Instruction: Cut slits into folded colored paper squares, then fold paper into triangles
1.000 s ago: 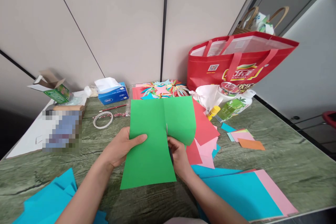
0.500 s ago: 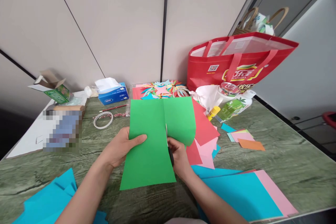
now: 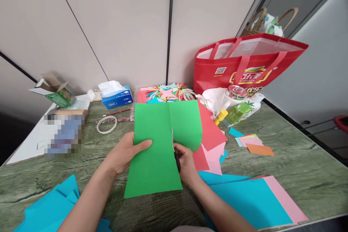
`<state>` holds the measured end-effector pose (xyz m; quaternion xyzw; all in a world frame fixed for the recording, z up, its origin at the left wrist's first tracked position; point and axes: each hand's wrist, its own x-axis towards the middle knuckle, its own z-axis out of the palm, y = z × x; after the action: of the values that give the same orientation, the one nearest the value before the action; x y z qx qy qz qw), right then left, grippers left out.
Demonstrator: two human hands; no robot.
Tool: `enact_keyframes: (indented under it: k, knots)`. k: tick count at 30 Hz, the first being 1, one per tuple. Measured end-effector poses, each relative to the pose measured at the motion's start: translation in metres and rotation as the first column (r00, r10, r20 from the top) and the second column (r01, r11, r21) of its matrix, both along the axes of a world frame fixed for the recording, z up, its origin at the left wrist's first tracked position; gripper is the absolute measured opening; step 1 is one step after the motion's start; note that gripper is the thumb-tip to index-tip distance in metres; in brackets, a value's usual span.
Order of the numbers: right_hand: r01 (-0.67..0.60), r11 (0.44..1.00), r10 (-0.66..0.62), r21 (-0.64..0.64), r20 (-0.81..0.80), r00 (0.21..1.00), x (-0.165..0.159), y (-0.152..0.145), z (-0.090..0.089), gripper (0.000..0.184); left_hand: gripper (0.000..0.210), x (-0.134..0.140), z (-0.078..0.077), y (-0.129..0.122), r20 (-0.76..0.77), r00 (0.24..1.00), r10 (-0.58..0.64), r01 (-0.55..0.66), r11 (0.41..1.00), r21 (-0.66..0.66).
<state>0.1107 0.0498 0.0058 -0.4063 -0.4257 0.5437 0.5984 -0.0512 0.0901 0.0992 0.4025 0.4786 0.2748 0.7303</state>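
A sheet of green paper (image 3: pixel 153 166) is held up above the table, cut from its near edge to about the middle along a crease. My left hand (image 3: pixel 130 152) pinches its left edge, thumb on top and fingers behind. My right hand (image 3: pixel 186 161) is closed round the black handle of a pair of scissors (image 3: pixel 177 161). Their blades sit in the cut, mostly hidden by the paper. The cut right half curls up over my right hand. Behind the sheet lie red paper (image 3: pixel 212 130) and pink paper (image 3: pixel 214 157).
Blue sheets lie at the near left (image 3: pixel 49 206) and blue paper (image 3: pixel 250 203) at the near right. A tape roll (image 3: pixel 107 124), a blue tissue box (image 3: pixel 117 98), a glue stick (image 3: pixel 221 116) and a red bag (image 3: pixel 212 69) stand or lie farther back. Small paper pieces (image 3: pixel 261 149) lie right.
Almost nothing differs. The green sheet has shifted very slightly; both hands and the scissors keep their places.
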Motion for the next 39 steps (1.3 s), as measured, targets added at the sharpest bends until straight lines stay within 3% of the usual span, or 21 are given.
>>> enact_keyframes:
  k: [6,12,17,23,31,39]
  knots:
    - [-0.001,1.000,0.001,-0.007,-0.001,1.000,0.000,-0.001,0.001,0.015,0.027,0.000,-0.001,0.000,0.007,1.000,-0.013,0.013,1.000,0.009]
    - [0.016,1.000,-0.016,-0.019,-0.005,1.000,-0.002,-0.001,0.000,0.010,0.030,-0.005,0.000,0.003,0.000,0.999,-0.054,0.054,0.993,0.104]
    - [0.011,0.999,-0.011,-0.049,-0.017,1.000,-0.006,-0.004,0.002,0.012,0.032,-0.009,0.001,0.007,0.032,0.998,0.047,-0.052,0.987,0.151]
    - [0.003,0.999,-0.004,-0.034,-0.016,1.000,-0.008,-0.004,0.008,0.015,0.033,-0.006,-0.001,0.006,0.002,0.996,0.091,-0.091,0.989,0.117]
    - [-0.073,0.997,0.074,0.021,-0.086,0.994,-0.008,-0.001,0.011,0.031,0.028,-0.011,-0.001,0.007,0.009,1.000,0.024,-0.024,0.999,0.037]
    - [-0.149,0.987,0.151,0.054,-0.031,0.988,-0.004,-0.001,0.005,0.037,0.032,-0.011,0.001,0.006,-0.038,0.999,0.017,-0.013,0.995,0.096]
